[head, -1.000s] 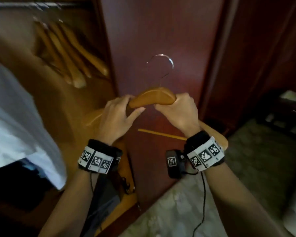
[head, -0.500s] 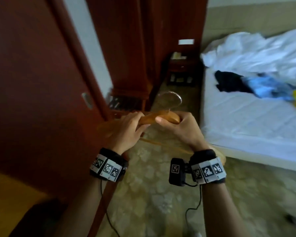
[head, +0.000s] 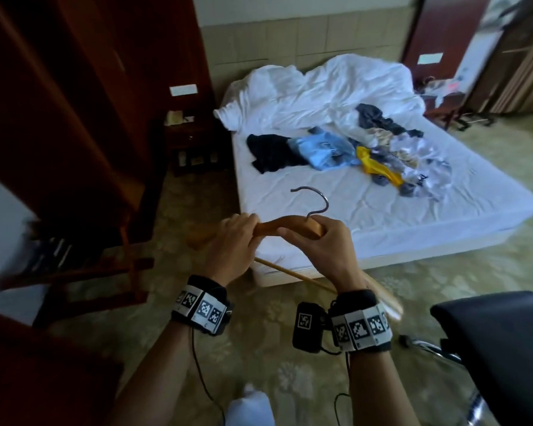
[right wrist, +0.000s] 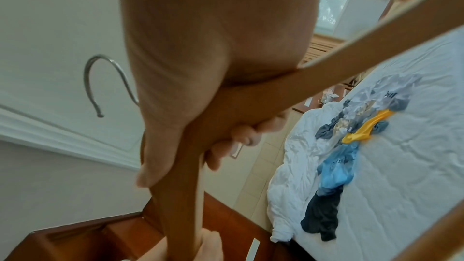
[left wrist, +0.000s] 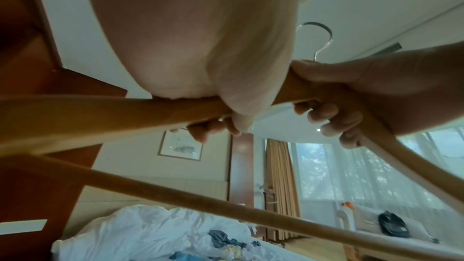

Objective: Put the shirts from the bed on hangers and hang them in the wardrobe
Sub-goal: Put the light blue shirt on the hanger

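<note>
1. Wooden hanger (head: 285, 230): held w/ both hands, hook up, near bed (head: 443, 216) corner.
2. Left hand (head: 228, 244): fingers curled round left shoulder.
3. Right hand (head: 326, 250): fingers wrapped at centre.
4. Shirts (head: 330, 152): heaped on bed, well apart from hands.

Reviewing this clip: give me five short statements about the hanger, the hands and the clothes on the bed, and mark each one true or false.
1. Both hands hold the wooden hanger: left hand, right hand. True.
2. A shirt already hangs on the hanger. False: it is bare.
3. The black garment lies on the bed beside the light blue shirt. True.
4. The hanger's metal hook points down. False: it rises above the hands.
5. The yellow garment lies on the floor. False: it lies on the bed.
</note>
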`<state>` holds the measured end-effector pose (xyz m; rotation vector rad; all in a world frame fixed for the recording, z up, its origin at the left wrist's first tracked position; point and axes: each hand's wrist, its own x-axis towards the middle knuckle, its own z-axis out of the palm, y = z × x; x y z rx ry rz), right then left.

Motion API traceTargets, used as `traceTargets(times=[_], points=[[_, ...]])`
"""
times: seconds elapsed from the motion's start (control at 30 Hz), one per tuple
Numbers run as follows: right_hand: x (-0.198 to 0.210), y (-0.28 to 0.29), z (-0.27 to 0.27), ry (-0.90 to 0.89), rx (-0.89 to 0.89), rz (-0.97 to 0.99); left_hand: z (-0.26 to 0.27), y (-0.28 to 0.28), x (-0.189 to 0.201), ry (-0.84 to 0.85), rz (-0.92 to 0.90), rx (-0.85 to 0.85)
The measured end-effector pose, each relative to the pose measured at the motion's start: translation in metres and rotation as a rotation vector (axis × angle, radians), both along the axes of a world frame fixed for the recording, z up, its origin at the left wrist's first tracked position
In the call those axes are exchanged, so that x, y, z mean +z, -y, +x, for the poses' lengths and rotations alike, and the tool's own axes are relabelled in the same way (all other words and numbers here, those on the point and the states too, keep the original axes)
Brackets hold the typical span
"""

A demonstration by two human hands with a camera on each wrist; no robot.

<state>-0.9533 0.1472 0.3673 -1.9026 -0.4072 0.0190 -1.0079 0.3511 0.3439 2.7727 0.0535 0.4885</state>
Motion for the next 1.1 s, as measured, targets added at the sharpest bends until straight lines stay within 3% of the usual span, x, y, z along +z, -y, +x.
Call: traceTargets(times=[0.17,0.37,0.63,0.9,1.1], points=[[-0.027,-0.007,0.086,-0.076,-0.152,-0.029,0.111,-0.011,-0.034,0.003,-0.117,-0.066],[-0.053,-0.023,0.238,-0.131,-0.185,0.037,0.257,-0.062,-0.061,0.146,-0.358,-0.078],[-0.078,-0.018,0.428,-0.301,-0.349,-0.155,0.481,-0.094,-0.092,-0.138,-0.393,-0.076],[-0.112,0.040,0.577,-0.421,-0.468,-0.257,0.670,-0.040,-0.162,-0.518,-0.226,-0.088],[-0.149,0.086,0.737,-0.505,-0.355,-0.371,0.805,0.020,-0.224,-0.692,-0.100,-0.069]])
